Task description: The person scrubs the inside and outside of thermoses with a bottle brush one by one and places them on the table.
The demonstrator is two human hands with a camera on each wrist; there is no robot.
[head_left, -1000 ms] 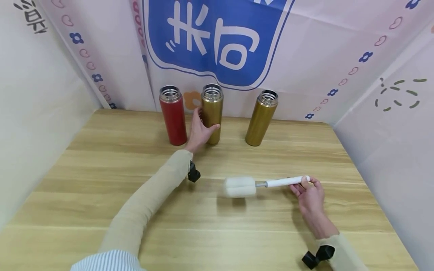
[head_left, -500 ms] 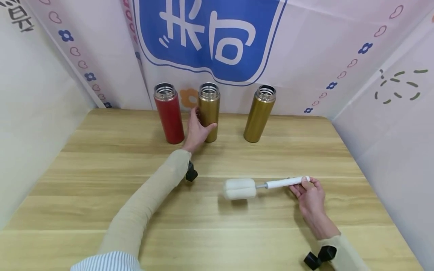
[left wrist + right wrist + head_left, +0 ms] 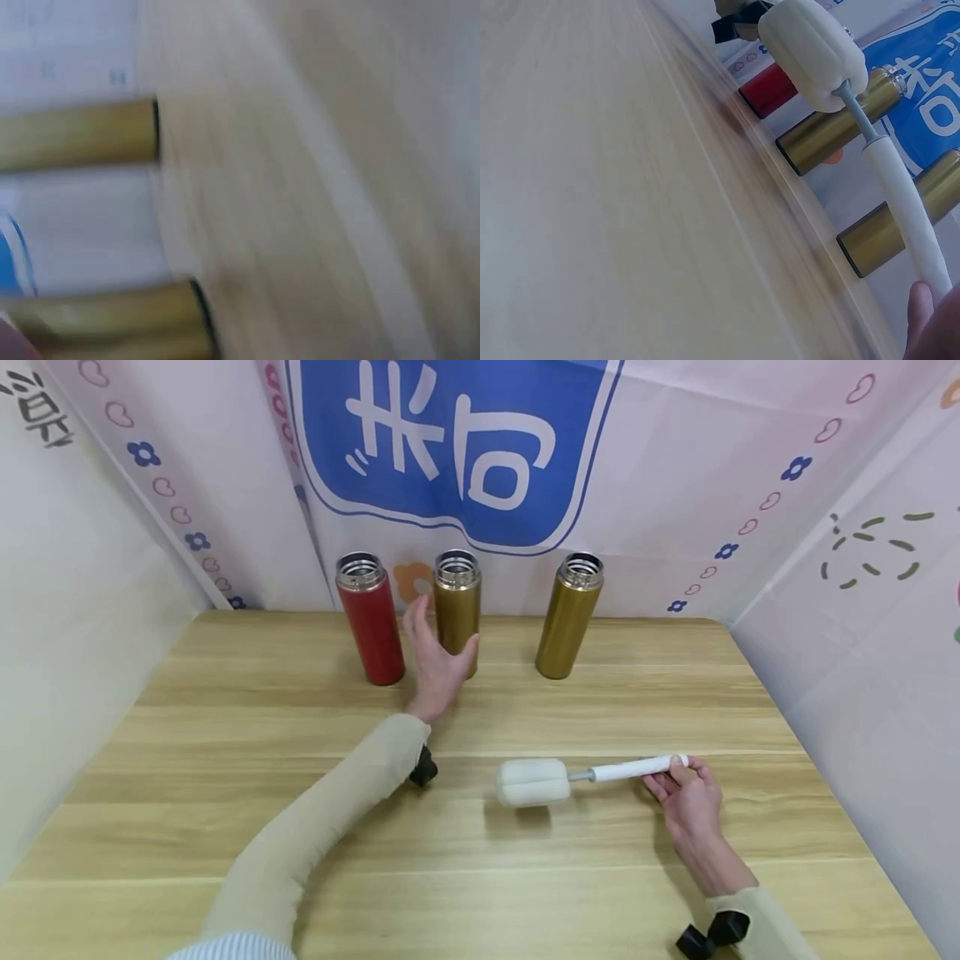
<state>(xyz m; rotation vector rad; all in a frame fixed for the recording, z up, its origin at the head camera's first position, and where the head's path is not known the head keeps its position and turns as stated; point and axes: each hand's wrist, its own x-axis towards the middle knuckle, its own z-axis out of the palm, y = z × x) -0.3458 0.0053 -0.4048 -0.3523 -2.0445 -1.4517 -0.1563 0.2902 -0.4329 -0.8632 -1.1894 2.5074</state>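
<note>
My left hand is just in front of the middle gold vacuum flask, fingers and thumb spread apart, and holds nothing. A red flask stands close to its left, and a second gold flask farther right; all three are upright without lids. My right hand pinches the end of a bottle brush by its white handle. The brush's white sponge head points left, raised over the table. In the blurred left wrist view, a gold flask shows beyond the nearer one.
The wooden table carries the flasks near its back edge. Behind it hangs a white cloth with a blue printed sign; pale walls close off both sides. A black wrist camera sits on the left sleeve.
My left hand has let go of the middle gold flask and drawn back slightly toward the front, its fingers opening. The right hand keeps the bottle brush nearly still. The head view has shifted a little.
</note>
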